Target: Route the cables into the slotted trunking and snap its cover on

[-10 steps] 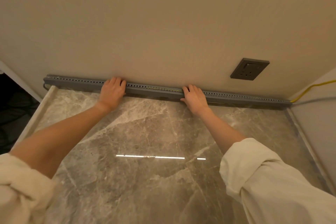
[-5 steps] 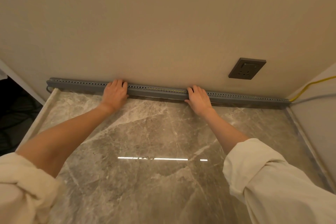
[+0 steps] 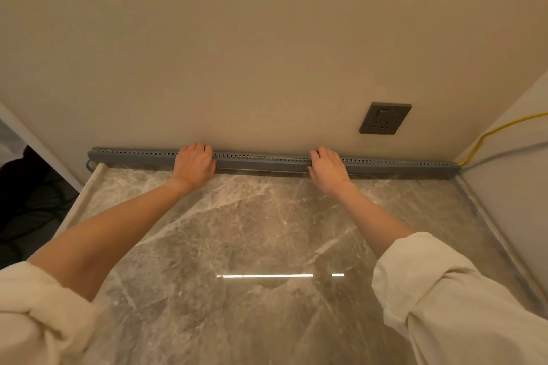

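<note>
A long grey slotted trunking [image 3: 261,160] lies along the back of the marble counter, against the wall. My left hand [image 3: 194,164] grips it left of the middle, fingers curled over its top and thumb in front. My right hand [image 3: 327,169] holds it the same way right of the middle. Yellow shows through the slots between my hands. A yellow cable [image 3: 489,133] and a grey cable [image 3: 504,152] leave the trunking's right end along the side wall. A dark cable loop [image 3: 88,165] sticks out at the left end.
A dark grey wall socket [image 3: 385,118] sits on the wall above the trunking's right part. The marble counter [image 3: 267,231] has a raised lip on its left and right edges. A side wall closes the right; the left drops to a dark area.
Both hands stay at the same spots on the trunking. The view has shifted a little, so the trunking now looks more level against the wall.
</note>
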A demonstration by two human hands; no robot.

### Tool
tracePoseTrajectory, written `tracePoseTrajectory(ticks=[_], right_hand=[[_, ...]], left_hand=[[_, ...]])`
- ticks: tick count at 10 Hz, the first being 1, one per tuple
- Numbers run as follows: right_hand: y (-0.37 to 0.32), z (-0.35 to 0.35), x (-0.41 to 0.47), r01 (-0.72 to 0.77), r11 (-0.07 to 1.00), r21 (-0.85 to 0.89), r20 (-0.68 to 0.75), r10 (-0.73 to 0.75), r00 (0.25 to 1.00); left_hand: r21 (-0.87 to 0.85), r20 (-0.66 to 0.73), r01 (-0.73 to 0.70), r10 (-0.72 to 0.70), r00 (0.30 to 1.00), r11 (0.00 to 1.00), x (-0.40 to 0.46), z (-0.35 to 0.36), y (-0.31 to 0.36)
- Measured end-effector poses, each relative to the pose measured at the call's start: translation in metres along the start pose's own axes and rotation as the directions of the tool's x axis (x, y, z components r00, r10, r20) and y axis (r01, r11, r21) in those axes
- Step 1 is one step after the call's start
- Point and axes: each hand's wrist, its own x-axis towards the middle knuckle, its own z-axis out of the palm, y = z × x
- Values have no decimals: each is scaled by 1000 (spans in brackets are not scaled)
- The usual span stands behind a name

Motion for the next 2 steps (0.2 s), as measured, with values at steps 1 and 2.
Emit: tracePoseTrajectory(ticks=[1, 2], right_hand=[[12, -6, -9, -3, 1000, 14, -46, 4, 999], [27, -15, -20, -84, 992, 97, -63, 90, 994]], left_hand=[[-96, -39, 39, -43, 998, 995, 2, -13, -2], [-319, -39, 85, -103, 994, 944, 3, -32, -3]])
